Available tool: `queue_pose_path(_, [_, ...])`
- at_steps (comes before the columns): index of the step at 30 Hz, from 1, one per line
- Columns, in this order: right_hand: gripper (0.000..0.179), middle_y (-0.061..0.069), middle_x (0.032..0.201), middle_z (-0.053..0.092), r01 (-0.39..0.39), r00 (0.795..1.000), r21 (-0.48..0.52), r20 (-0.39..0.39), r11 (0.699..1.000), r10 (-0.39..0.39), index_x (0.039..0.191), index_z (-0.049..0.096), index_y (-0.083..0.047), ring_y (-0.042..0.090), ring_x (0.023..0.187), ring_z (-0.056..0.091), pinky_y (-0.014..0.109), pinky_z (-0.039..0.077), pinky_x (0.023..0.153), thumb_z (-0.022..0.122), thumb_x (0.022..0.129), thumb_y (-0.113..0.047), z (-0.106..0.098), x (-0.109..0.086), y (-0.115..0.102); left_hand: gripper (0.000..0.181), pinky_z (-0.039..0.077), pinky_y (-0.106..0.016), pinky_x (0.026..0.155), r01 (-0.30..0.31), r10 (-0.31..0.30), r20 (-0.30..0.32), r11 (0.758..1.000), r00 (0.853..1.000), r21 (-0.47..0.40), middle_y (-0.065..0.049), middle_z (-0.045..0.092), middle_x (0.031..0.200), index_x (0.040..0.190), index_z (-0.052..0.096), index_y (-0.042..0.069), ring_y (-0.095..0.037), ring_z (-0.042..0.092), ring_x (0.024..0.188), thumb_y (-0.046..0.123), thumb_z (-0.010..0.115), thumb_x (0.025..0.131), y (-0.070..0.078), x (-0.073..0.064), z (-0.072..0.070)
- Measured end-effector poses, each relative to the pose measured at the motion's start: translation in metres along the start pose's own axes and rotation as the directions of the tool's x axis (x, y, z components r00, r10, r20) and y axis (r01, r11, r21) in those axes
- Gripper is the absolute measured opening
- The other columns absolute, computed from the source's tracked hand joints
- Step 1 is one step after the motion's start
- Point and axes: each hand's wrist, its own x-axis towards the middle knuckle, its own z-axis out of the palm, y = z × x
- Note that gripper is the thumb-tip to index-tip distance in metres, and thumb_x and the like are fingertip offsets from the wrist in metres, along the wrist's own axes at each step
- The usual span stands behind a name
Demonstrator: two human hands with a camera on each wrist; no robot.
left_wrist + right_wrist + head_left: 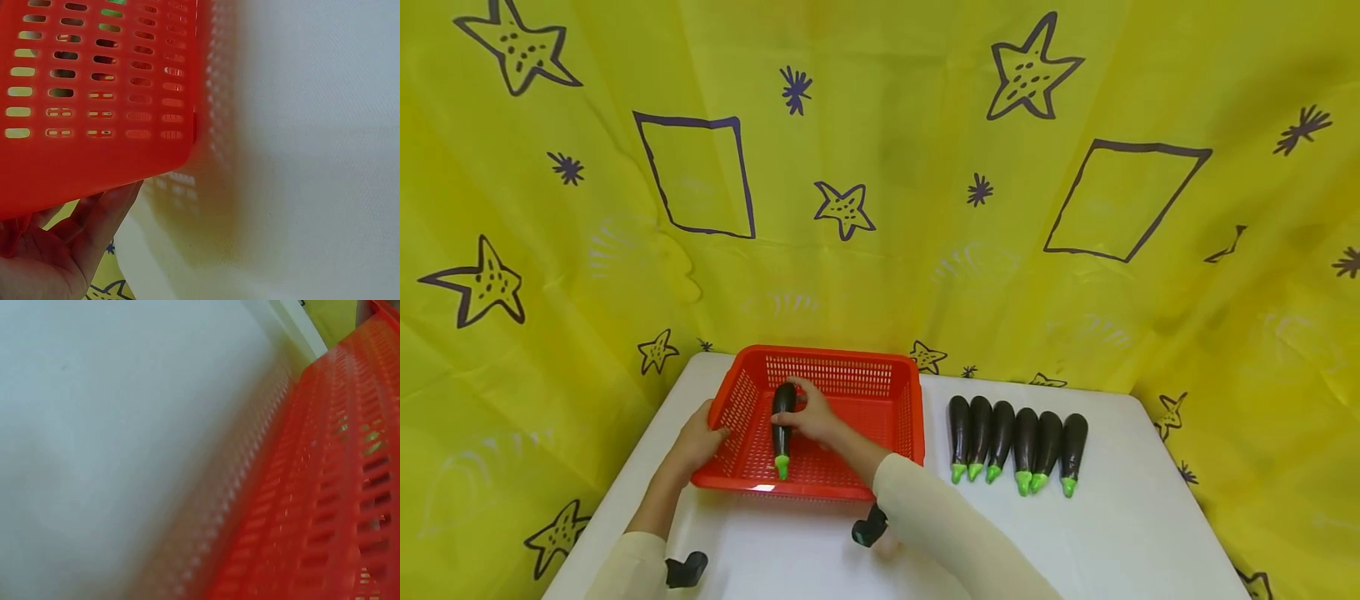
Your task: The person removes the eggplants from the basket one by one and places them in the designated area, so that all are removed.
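A red perforated plastic basket (831, 353) stands on the left of the white table. My left hand (696, 440) grips its left rim, thumb over the edge; in the left wrist view, that hand's fingers (103, 215) lie beneath the rim. Inside the basket, my right hand (815, 418) holds a dark eggplant (784, 398) with a bright green stem end pointing toward me. Several similar eggplants (1026, 437) lie in a row right of the basket, green ends nearest me. In the right wrist view the basket wall (312, 506) fills the right side and the hand is hidden.
The white table (1120, 542) has a yellow curtain (895, 283) with drawn stars behind it and along both sides. Dark devices sit at both wrists, one beside the left sleeve (687, 570) and one beside the right (870, 527).
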Motion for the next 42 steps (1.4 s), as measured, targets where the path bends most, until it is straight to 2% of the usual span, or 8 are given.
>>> queue_pose_path(6, [0.077,0.022,0.122,0.052,-0.024,0.999,-0.005,-0.038,1.0,0.024,0.157,0.037,-0.001,0.044,0.104,0.067,0.049,0.062,0.08,0.074,0.091,0.008,-0.02,-0.021,-0.007,0.046,0.058,-0.043,0.071,0.005,-0.005,0.015,1.0,1.0,-0.002,-0.033,0.058,0.118,0.141,0.037,-0.013,-0.034,0.066,0.091,-0.006,0.051,0.097,-0.001,0.001,0.001])
queue_pose_path(15, [0.073,0.023,0.122,0.053,-0.039,0.996,0.059,-0.081,0.998,0.044,0.153,0.033,0.002,0.038,0.098,0.07,0.048,0.062,0.079,0.074,0.093,0.002,-0.043,-0.052,-0.02,0.05,0.057,-0.043,0.074,0.008,-0.008,0.02,1.0,1.0,-0.006,-0.034,0.057,0.123,0.145,0.035,-0.013,-0.036,0.065,0.095,-0.005,0.05,0.099,-0.002,-0.001,-0.002])
queue_pose_path(19, [0.072,0.024,0.125,0.053,-0.043,0.991,0.07,-0.126,0.997,0.052,0.154,0.035,0.0,0.034,0.094,0.07,0.05,0.061,0.081,0.075,0.094,-0.002,-0.052,-0.064,-0.026,0.047,0.057,-0.042,0.073,0.008,-0.008,0.02,1.0,1.0,-0.005,-0.032,0.057,0.12,0.143,0.036,-0.013,-0.035,0.064,0.094,-0.005,0.05,0.099,-0.003,0.0,-0.002])
queue_pose_path(24, [0.069,0.026,0.132,0.05,-0.027,0.982,0.078,-0.185,0.997,0.041,0.155,0.038,-0.003,0.031,0.096,0.067,0.046,0.06,0.082,0.074,0.096,-0.006,-0.066,-0.075,-0.033,0.047,0.058,-0.042,0.071,0.006,-0.005,0.022,1.0,1.0,-0.008,-0.032,0.056,0.12,0.143,0.035,-0.012,-0.034,0.064,0.092,-0.005,0.049,0.099,-0.002,0.001,-0.002])
queue_pose_path(32, [0.068,0.026,0.129,0.055,-0.011,0.982,0.114,-0.184,0.993,0.032,0.157,0.04,0.0,0.025,0.092,0.069,0.04,0.061,0.077,0.071,0.098,-0.011,-0.087,-0.094,-0.037,0.049,0.059,-0.045,0.076,0.044,-0.043,0.029,0.999,0.999,-0.005,-0.035,0.055,0.126,0.146,0.031,-0.013,-0.037,0.064,0.099,-0.003,0.049,0.101,-0.002,-0.001,-0.004])
queue_pose_path(35, [0.069,0.027,0.135,0.051,-0.009,0.982,0.113,-0.188,0.994,0.03,0.159,0.039,-0.002,0.024,0.095,0.068,0.039,0.061,0.079,0.071,0.099,-0.013,-0.095,-0.102,-0.035,0.051,0.06,-0.045,0.075,0.05,-0.05,0.036,0.999,0.998,-0.009,-0.036,0.054,0.126,0.147,0.03,-0.014,-0.037,0.065,0.098,-0.003,0.049,0.102,-0.003,-0.001,-0.005])
queue_pose_path(39, [0.068,0.029,0.146,0.043,-0.01,0.977,0.105,-0.209,0.994,0.032,0.16,0.041,-0.006,0.026,0.104,0.065,0.038,0.058,0.083,0.071,0.1,-0.016,-0.103,-0.115,-0.034,0.048,0.059,-0.044,0.074,0.03,-0.029,0.041,1.0,0.999,-0.008,-0.035,0.055,0.123,0.145,0.032,-0.014,-0.036,0.065,0.096,-0.003,0.049,0.101,-0.003,0.0,-0.004])
queue_pose_path(42, [0.066,0.028,0.147,0.044,-0.011,0.975,0.095,-0.221,0.995,0.031,0.159,0.044,-0.009,0.027,0.106,0.063,0.036,0.056,0.08,0.071,0.1,-0.017,-0.108,-0.126,-0.036,0.047,0.059,-0.043,0.073,0.013,-0.012,0.044,1.0,0.999,-0.007,-0.035,0.055,0.122,0.143,0.033,-0.013,-0.036,0.065,0.095,-0.004,0.049,0.1,-0.002,0.002,-0.003])
